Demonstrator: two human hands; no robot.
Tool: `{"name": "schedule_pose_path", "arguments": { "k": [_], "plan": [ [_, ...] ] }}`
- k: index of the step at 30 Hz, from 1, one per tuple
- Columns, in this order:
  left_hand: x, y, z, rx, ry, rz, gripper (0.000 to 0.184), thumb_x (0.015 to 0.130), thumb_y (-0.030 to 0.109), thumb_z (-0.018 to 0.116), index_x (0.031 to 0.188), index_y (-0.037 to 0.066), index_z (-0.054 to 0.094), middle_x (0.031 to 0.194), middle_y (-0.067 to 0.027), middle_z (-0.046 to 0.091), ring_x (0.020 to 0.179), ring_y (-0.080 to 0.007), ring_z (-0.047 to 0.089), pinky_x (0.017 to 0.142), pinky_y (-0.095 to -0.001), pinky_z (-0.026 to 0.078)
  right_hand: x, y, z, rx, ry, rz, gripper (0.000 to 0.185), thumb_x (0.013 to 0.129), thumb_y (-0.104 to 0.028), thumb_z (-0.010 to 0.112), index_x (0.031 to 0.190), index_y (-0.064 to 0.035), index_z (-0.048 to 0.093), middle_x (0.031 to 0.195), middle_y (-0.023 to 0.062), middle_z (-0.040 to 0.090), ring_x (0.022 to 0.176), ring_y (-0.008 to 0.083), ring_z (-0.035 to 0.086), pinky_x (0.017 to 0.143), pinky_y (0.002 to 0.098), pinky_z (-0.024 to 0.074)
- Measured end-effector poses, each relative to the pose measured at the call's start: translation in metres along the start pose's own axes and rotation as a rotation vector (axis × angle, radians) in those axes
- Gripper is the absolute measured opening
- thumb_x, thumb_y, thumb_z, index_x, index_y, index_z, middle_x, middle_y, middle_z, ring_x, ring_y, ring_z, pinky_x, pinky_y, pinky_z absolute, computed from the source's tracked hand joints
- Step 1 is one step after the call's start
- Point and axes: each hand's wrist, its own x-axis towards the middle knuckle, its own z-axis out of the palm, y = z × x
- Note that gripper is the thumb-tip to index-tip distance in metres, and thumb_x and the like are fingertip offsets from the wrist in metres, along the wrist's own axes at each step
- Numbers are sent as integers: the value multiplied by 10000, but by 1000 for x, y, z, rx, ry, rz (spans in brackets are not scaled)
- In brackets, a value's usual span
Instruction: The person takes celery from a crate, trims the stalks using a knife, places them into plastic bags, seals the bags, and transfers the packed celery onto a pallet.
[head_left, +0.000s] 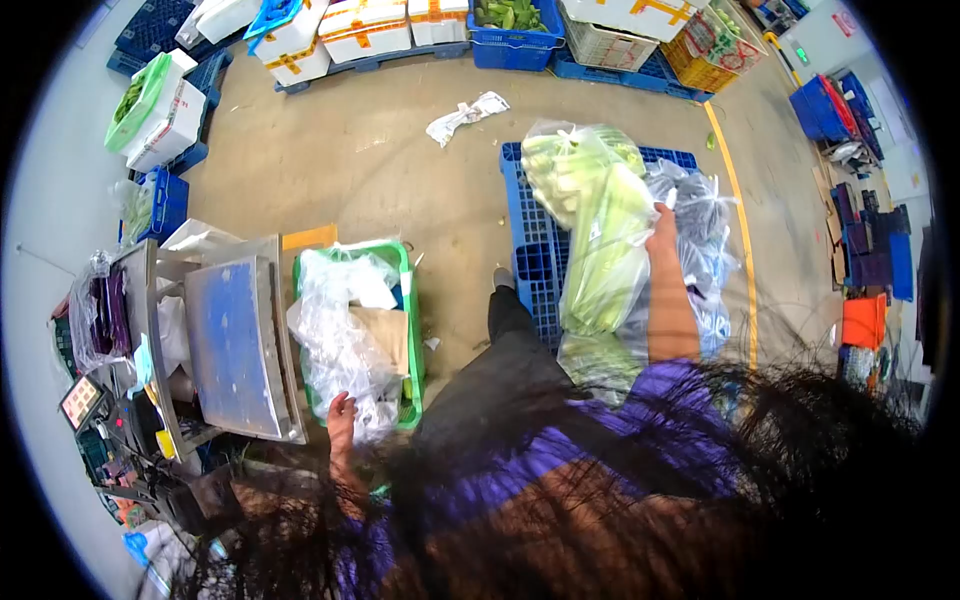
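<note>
Left hand [341, 415], fingers loosely curled, at clear plastic [340, 335] in green crate [414, 365]; contact unclear. Blue pallet [532, 225] bears bagged pale-green vegetables [608, 235]; right hand [660, 232] at their right side, can't tell if pinching.

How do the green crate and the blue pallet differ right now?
The green crate has raised walls; the blue pallet has a flat grid top. The green crate holds crumpled clear plastic; the blue pallet bears bagged green vegetables. Both carry see-through plastic.
</note>
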Motion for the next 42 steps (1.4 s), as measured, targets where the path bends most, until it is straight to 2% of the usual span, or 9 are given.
{"name": "schedule_pose_path", "arguments": {
  "k": [3,10,17,22,28,35,39,41,42],
  "plan": [
    [33,31,43,75,91,-138,359,879,201,547,1184,19,496,930,-73,577,809,-132,532,714,-241,436,88,-32,28,47,36,-49,493,728,-162,599,1122,104,469,1046,186,559,863,318,592,737,419,501],
    [54,67,146,87,-88,-341,353,887,184,526,1195,19,485,952,-67,566,823,-134,529,724,-236,438,168,-52,100,-155,314,-107,430,725,-131,614,1070,104,512,1001,156,572,840,271,587,711,389,489],
    [96,121,172,-8,-90,-361,347,895,167,506,1207,18,474,975,-60,556,838,-137,525,734,-231,441,368,47,147,-340,386,-73,462,685,-130,636,1048,122,503,970,175,576,878,262,553,752,385,451],
    [115,127,188,-102,-115,-428,344,900,155,492,1215,18,467,991,-56,548,848,-139,523,740,-228,443,437,121,139,-738,335,-306,473,702,-193,603,1057,100,494,1038,235,568,946,353,549,841,413,417],
    [128,130,215,-216,-180,-511,341,907,141,475,1224,17,457,1010,-50,539,861,-141,520,749,-224,445,428,124,136,-1318,389,-288,534,726,-297,612,1087,78,492,1028,241,583,962,378,548,864,395,407],
    [145,137,211,-320,-239,-437,329,910,112,467,1227,22,453,1024,-46,533,873,-144,520,754,-220,449,383,84,122,-843,168,-355,567,732,-314,641,1126,65,493,1098,211,563,1022,335,539,894,363,400],
    [136,72,185,-146,-165,-368,300,905,91,494,1200,37,470,1028,-67,555,886,-155,540,751,-243,465,360,86,116,-1029,347,-359,671,726,-291,636,1229,87,405,1211,220,494,1118,321,480,936,365,367],
    [118,119,209,12,-81,-168,296,920,132,488,1197,31,469,1037,-98,579,910,-181,561,776,-280,486,357,91,111,-1028,319,-335,733,713,-302,641,1265,91,362,1251,247,451,1147,330,457,959,369,350],
    [112,120,206,11,-90,-238,288,908,111,505,1184,32,478,1024,-86,575,890,-166,552,755,-269,476,354,94,111,-1045,330,-345,736,711,-306,641,1265,90,362,1254,253,446,1151,332,454,964,371,347]
  ]
}}
